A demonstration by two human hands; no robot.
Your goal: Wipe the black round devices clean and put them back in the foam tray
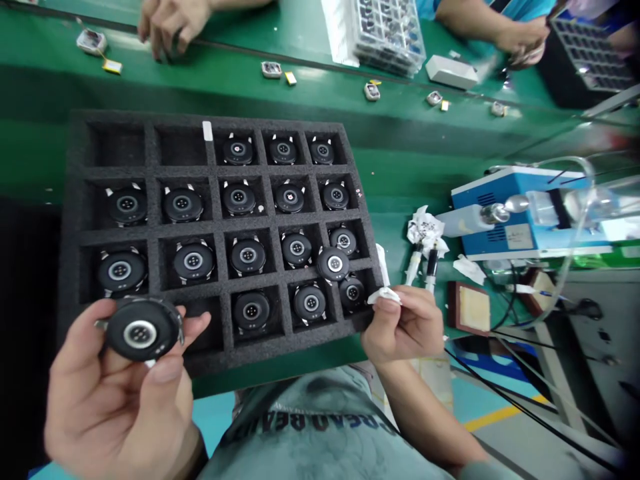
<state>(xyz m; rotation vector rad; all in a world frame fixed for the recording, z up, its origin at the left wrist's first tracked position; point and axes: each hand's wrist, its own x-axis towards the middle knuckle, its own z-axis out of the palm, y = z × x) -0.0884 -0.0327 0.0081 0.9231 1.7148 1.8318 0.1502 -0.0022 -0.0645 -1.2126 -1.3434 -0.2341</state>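
A round black smartwatch body (143, 330) rests in the fingers of my left hand (120, 400), its sensor back turned up, over the near left of the foam tray. Pinched between the thumb and fingers of my right hand (405, 327) is a small white wipe (385, 295), just off the tray's near right corner. The black foam tray (225, 230) has square compartments, most holding a watch body with the back up. One watch body (333, 264) lies across the divider between two right-hand compartments. Two far left compartments hold no watch; the near left ones are partly hidden by my hand.
Crumpled white tissue (425, 225) and two syringes (413, 265) lie right of the tray, near a blue box-shaped device (520, 210) with tubing. Along the green bench's far side sit several small watch parts (271, 69). Co-workers' hands (175, 27) work beyond, beside a clear compartment box (387, 33).
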